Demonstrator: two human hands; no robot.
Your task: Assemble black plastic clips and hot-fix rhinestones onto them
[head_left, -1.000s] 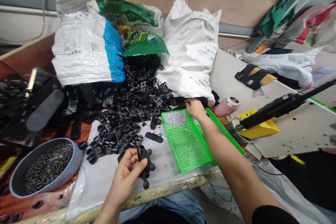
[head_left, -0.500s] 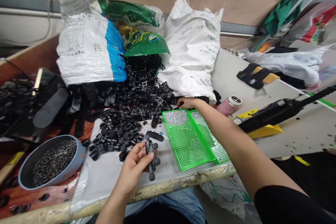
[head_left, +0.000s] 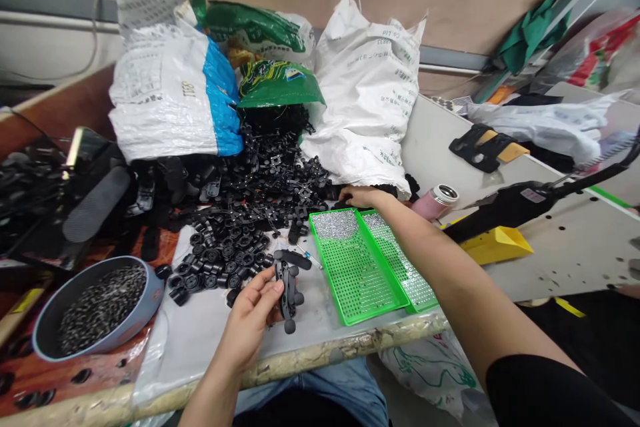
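Note:
My left hand pinches a black plastic part with round knobs just above the white sheet near the table's front edge. My right hand reaches far forward, resting at the edge of the pile of black plastic parts, behind two green perforated trays. Its fingers curl down into the parts; what they hold, if anything, is hidden. Silver screws fill the far end of the left tray.
A grey bowl of small dark metal pieces sits front left. White woven sacks stand behind the pile. A pink flask, a yellow holder and a black power screwdriver lie at right.
The view shifted slightly. My left hand brought the black part a little forward and right. My right hand moved from the tray's far corner to the pile's edge, and a second green tray came into sight.

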